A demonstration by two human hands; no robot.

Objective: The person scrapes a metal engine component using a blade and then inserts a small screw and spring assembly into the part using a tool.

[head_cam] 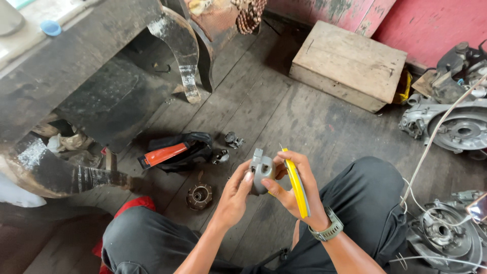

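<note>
— So, what lies around on the plank floor [264, 109]?
— Engine casings [459, 129] at the right, a wooden box [350, 63] behind, a black bag [182, 147] with an orange tool [163, 154], a small gear hub [199, 196].
— And the hands?
— Above the knees. Left hand [236, 195] is closed around a grey metal part [262, 170]; right hand [294, 190] steadies it and clasps a yellow-handled tool [297, 187].

The right palm [297, 195] covers the lower end of the grey metal part [262, 173]. The yellow-handled tool [297, 187] shows no tip. The engine casing [459, 129] is cut off by the right edge. The black pouch [195, 147] hides the far end of the orange-handled tool [165, 153].
</note>
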